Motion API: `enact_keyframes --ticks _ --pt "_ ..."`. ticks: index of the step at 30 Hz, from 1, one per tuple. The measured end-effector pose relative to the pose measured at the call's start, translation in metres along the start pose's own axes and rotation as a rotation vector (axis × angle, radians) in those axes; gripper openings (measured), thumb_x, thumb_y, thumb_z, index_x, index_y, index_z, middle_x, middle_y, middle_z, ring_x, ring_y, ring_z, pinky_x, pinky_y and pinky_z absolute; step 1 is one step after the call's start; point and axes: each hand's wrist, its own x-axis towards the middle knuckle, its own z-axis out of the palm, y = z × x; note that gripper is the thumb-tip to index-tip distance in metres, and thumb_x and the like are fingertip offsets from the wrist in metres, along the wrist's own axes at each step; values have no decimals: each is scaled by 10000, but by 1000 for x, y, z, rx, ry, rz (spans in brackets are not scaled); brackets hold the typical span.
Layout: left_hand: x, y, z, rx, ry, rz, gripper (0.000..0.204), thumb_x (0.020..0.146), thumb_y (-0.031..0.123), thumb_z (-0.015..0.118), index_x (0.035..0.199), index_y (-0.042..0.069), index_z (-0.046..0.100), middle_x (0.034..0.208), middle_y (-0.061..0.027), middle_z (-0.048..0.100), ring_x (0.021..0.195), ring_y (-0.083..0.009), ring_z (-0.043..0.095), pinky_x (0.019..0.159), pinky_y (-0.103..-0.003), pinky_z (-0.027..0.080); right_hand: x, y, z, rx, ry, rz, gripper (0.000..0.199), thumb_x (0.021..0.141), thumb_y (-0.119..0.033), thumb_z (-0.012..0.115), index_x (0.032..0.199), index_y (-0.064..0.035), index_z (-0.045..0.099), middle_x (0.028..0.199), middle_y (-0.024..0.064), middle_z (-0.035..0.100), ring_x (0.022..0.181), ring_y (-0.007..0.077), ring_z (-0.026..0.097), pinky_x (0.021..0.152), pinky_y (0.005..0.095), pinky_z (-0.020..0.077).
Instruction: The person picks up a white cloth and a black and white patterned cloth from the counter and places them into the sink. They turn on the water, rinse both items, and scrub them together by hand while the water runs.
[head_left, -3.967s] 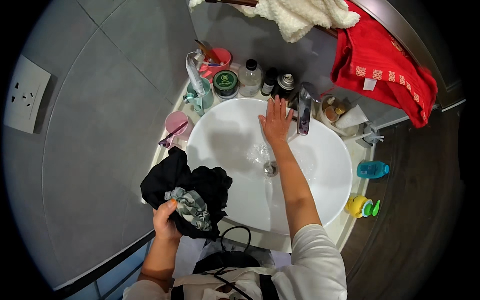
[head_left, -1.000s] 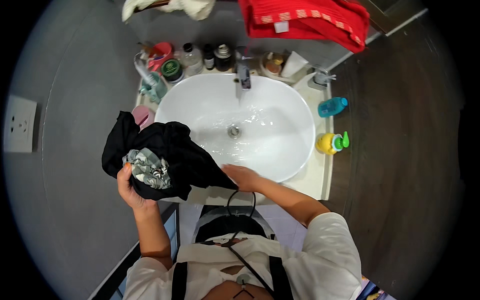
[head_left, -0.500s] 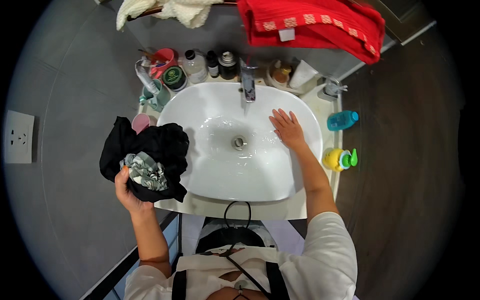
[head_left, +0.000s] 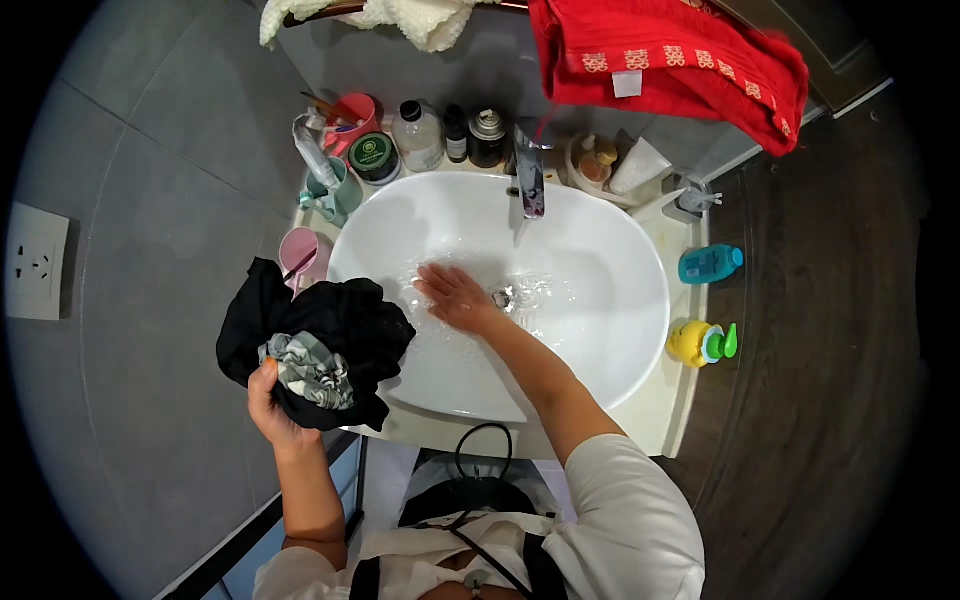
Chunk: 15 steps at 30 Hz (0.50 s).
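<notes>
The left hand (head_left: 272,405) is closed around a bundle of black cloth (head_left: 330,335) with a grey patterned patch (head_left: 310,368), holding it up over the left rim of the white basin (head_left: 610,340), so that the cloth hangs partly over the basin edge and partly outside it, just below a pink cup (head_left: 303,252). The right hand (head_left: 455,297) lies flat and open inside the basin, palm down, fingers spread and pointing left, holding nothing; it rests on the wet basin floor just left of the drain (head_left: 503,297), with water spread around it. The tap (head_left: 529,180) stands at the back rim above the drain. Along the back of the desk (head_left: 680,400) stand a red cup (head_left: 352,118) with brushes, a green-lidded jar (head_left: 374,157), a clear bottle (head_left: 418,135), two small dark bottles (head_left: 473,135) and a white tube (head_left: 640,165); a teal mug (head_left: 335,190) with a tube in it sits at the left back corner. On the right rim are a blue bottle (head_left: 710,263) lying on its side and, nearer, a yellow pump bottle (head_left: 700,343) with a green top. A red towel (head_left: 670,60) hangs above the tap on the right, and a cream towel (head_left: 410,15) to the left of it. A wall socket (head_left: 35,262) sits on the grey tiles far left
</notes>
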Motion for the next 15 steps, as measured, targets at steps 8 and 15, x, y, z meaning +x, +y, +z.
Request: enact_keyframes --ticks 8,15 --pt "-4 5 4 0 -33 -94 244 790 166 502 904 -32 586 858 -133 628 764 -239 617 720 -349 501 -82 43 -129 -640 -46 268 520 840 -303 482 1317 -162 329 1402 -9 257 1293 175 228 1060 413 177" --pt "-11 -3 24 22 -99 -131 234 792 150 497 896 -38 588 860 -138 628 773 -234 618 730 -346 500 -88 63 -254 -867 3 98 502 803 -90 433 1298 -129 354 1376 -1 313 1268 164 291 1038 364 248"
